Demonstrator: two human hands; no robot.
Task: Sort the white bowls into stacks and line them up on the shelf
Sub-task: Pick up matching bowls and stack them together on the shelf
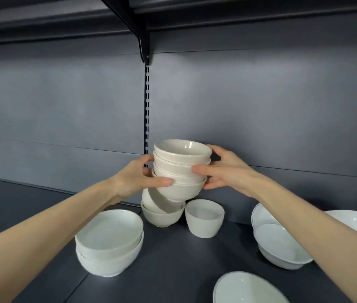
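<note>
A stack of several cream bowls [181, 169] hangs in the air above the dark shelf [173, 265], tilted slightly. My left hand [139, 179] grips its left side and my right hand [224, 171] grips its right side. Directly below it sit two more cream bowls [161, 212], the upper one tipped inside the lower. A small white cup-shaped bowl [203, 218] stands just right of them. At the front left is a stack of wider white bowls [109, 241].
Rimmed white bowls [280, 243] lie stacked on the right, partly behind my right forearm, with another [249, 288] at the bottom edge. The grey back panel [260, 106] and a slotted upright [147, 110] stand close behind; an upper shelf bracket [142, 36] hangs overhead.
</note>
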